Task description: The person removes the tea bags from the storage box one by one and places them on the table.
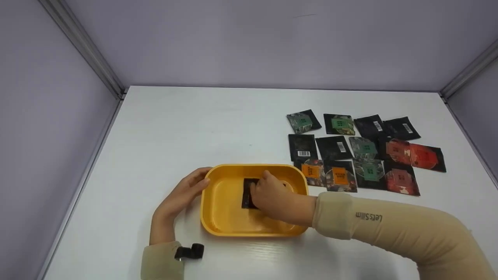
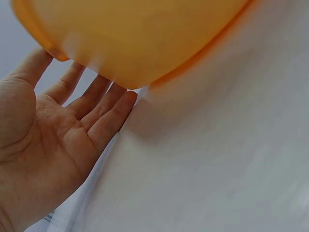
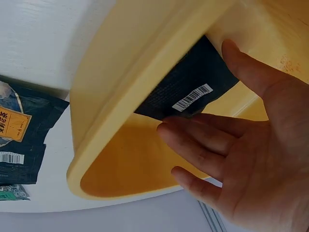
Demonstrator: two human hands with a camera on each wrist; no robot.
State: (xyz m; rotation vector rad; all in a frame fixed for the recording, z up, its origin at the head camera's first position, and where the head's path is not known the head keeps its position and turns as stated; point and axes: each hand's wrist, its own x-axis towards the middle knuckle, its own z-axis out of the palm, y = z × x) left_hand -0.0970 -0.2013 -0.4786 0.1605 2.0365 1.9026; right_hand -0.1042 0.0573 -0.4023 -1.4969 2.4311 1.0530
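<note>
A yellow plastic bin (image 1: pixel 221 229) stands on the white table between both hands. My left hand (image 1: pixel 183 196) is at its left end, with the thumb at the rim and the extended fingers (image 2: pixel 104 121) against the outer wall. Inside the bin, my right hand (image 1: pixel 274 196) reaches down to a black sachet (image 1: pixel 247 194). In the right wrist view that sachet (image 3: pixel 193 82) shows its barcode side, with the thumb at one edge and fingertips at another, pinching it. The head view has part of the sachet hidden under the hand.
Right of the bin lie several more sachets in loose rows, some overlapping: orange-labelled ones (image 1: pixel 339 176), green-labelled ones (image 1: pixel 342 123), red-labelled ones (image 1: pixel 426 156) and barcode-side-up ones (image 1: pixel 302 146). Pale panels (image 1: pixel 272 46) border the table.
</note>
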